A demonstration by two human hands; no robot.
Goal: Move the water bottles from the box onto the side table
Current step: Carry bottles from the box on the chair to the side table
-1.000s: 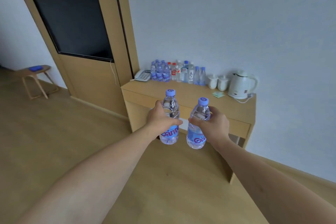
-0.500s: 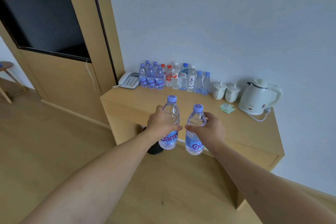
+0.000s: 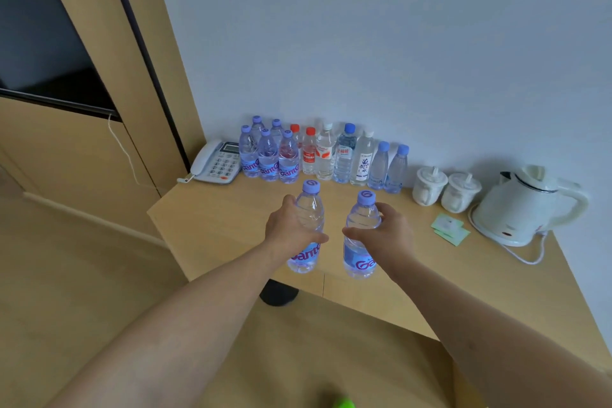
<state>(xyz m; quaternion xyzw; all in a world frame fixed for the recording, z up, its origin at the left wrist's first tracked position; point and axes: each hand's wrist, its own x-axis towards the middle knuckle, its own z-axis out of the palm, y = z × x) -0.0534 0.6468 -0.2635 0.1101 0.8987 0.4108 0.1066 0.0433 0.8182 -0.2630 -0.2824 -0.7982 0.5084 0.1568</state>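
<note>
My left hand (image 3: 291, 228) grips a clear water bottle (image 3: 306, 242) with a lilac cap and a blue label, held upright. My right hand (image 3: 387, 233) grips a second bottle (image 3: 359, 255) of the same kind, also upright. Both bottles hang side by side in the air above the front edge of the wooden side table (image 3: 215, 219). Along the wall at the back of the table stands a row of several water bottles (image 3: 324, 156) with lilac, red, white and blue caps. The box is out of view.
A white desk phone (image 3: 217, 162) sits at the table's back left corner. Two white lidded cups (image 3: 445, 190), a white electric kettle (image 3: 520, 209) with its cord, and green sachets (image 3: 450, 228) lie on the right. A wooden panel with a dark screen stands at left.
I have come closer to the side table, which now fills more of the view. Both hands have carried their bottles forward, from in front of the table to over its front edge.
</note>
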